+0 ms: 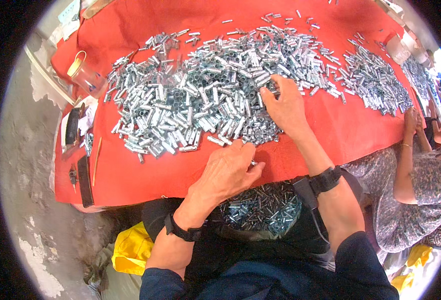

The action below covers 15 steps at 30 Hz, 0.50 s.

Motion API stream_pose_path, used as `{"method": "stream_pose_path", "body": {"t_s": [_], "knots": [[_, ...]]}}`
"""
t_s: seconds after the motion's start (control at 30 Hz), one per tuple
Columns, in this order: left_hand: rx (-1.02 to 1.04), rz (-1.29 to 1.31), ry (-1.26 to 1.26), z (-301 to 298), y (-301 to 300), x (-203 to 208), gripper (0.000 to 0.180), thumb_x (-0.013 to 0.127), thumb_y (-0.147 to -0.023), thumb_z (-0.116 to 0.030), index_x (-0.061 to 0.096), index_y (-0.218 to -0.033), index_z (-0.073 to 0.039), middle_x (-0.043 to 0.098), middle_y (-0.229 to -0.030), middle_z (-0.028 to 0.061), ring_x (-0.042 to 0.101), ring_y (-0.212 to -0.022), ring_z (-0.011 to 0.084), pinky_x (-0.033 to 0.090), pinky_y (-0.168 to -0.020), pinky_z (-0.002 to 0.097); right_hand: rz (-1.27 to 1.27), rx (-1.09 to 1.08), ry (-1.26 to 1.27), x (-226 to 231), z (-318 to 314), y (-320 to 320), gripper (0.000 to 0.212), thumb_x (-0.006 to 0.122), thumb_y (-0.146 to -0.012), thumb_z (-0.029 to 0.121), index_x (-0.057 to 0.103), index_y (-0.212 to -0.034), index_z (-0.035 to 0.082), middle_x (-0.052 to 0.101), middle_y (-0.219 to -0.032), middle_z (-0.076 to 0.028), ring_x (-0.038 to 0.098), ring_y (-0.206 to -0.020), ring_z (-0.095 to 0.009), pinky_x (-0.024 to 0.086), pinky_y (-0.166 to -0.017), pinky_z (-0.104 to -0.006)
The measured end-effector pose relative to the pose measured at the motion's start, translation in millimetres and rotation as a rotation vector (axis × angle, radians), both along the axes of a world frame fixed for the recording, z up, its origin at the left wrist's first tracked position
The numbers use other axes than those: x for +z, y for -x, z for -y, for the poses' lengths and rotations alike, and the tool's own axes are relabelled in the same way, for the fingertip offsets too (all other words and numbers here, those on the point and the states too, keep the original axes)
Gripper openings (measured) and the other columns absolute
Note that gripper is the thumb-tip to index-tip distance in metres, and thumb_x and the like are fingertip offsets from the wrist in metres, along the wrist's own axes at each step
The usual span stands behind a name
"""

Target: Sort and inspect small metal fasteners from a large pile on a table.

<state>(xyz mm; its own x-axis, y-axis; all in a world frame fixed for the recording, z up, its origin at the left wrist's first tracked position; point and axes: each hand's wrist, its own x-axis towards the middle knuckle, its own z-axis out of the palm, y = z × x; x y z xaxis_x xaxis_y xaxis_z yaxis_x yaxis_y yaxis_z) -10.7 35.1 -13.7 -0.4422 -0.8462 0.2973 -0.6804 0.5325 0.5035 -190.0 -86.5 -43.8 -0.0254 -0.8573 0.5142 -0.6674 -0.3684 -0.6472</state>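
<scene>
A broad heap of short, silver metal tubes [195, 120] is spread over a red cloth [145, 180] that covers a table, with some tubes lying flat and others packed upright so that their round openings show. At the near edge of the heap, the left hand [230, 167] is held with its fingers curled in, and a small metal piece [253, 162] is pinched between forefinger and thumb. The right hand [288, 107] is placed farther forward, over the right part of the heap, its thumb and forefinger slightly parted at the tubes; whether one is gripped cannot be told. A black band is worn on each wrist. Below the table's near edge, between the forearms, more small metal pieces are gathered in a rounded container [253, 233]. At the left, a clear jar [91, 82] is tilted beside the heap, and a thin stick [98, 161] is laid near a dark strap [85, 181]. At the right, a separate, smaller heap [378, 80] is touched or nearly touched by a co-worker's hands [411, 121].
</scene>
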Motion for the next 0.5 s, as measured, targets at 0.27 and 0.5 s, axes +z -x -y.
{"method": "stream_pose_path", "body": {"t_s": [0.27,0.5], "knots": [[0.054,0.111,-0.053,4,7,-2,0.031,0.076,-0.081,-0.027,0.059,-0.083,-0.001,0.06,-0.078,0.0189,0.062,-0.071,0.0404,0.049,-0.062,0.0492,0.079,0.283,0.133,10,-9,-19,0.024,0.068,-0.084,0.015,0.063,-0.104,0.002,0.063,-0.101,-0.017,0.059,-0.097,-0.038,0.047,-0.086,-0.046],[0.013,0.1,0.009,4,9,-3,0.034,0.073,-0.083,-0.027,0.062,-0.097,0.002,0.064,-0.082,0.02,0.066,-0.072,0.0376,0.052,-0.061,0.0474,-0.058,0.525,0.16,18,-33,-42,0.016,0.061,-0.085,0.003,0.061,-0.101,0.0,0.06,-0.102,-0.016,0.057,-0.104,-0.036,0.046,-0.091,-0.0445]]}}
